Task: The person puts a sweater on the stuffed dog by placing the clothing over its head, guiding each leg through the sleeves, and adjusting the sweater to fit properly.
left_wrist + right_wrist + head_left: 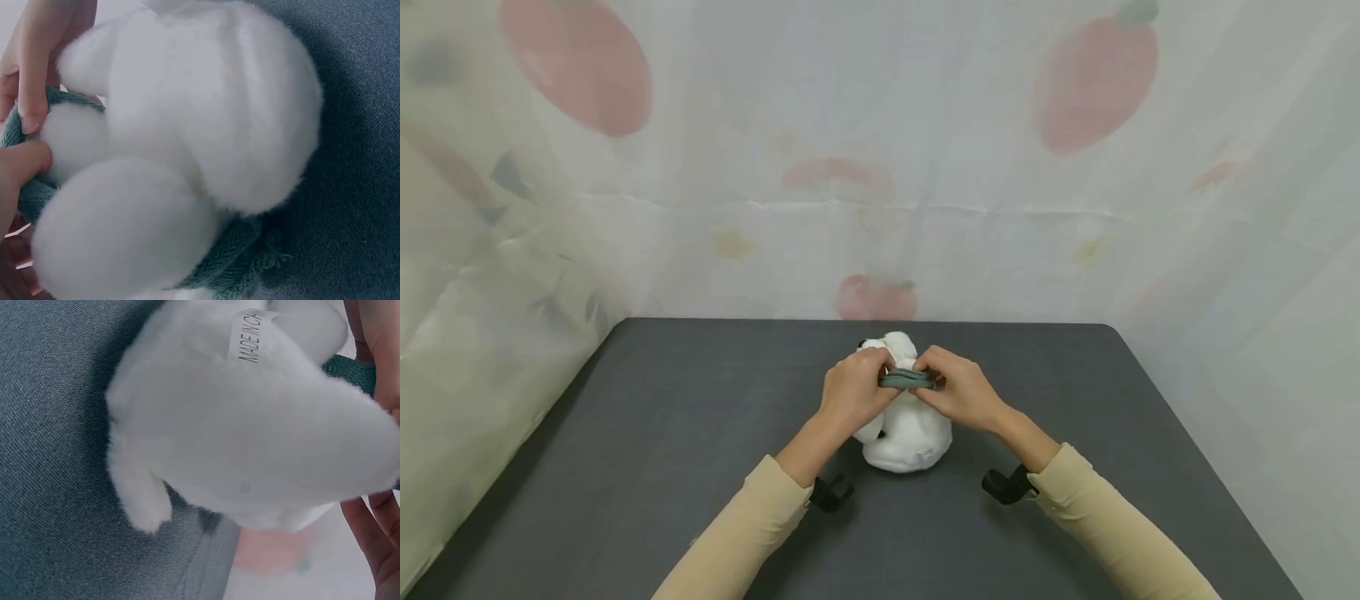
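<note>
A white plush toy [904, 433] sits on the dark grey table [700, 433], near the middle. A green knitted scarf [908, 380] runs round its neck. My left hand [856, 387] pinches the scarf's left side, and my right hand [958, 387] pinches its right side, both pressed close against the toy. In the left wrist view the plush toy [187, 144] fills the frame, with the green scarf [234, 256] under it and fingers [28, 94] gripping the knit. In the right wrist view the plush toy [250, 425] shows a white label [253, 339], and the scarf [353, 369] peeks out beside my fingers [381, 525].
A pale curtain [880, 167] printed with red fruit hangs behind the table and along both sides. Black wrist straps [831, 492] sit at my beige sleeves.
</note>
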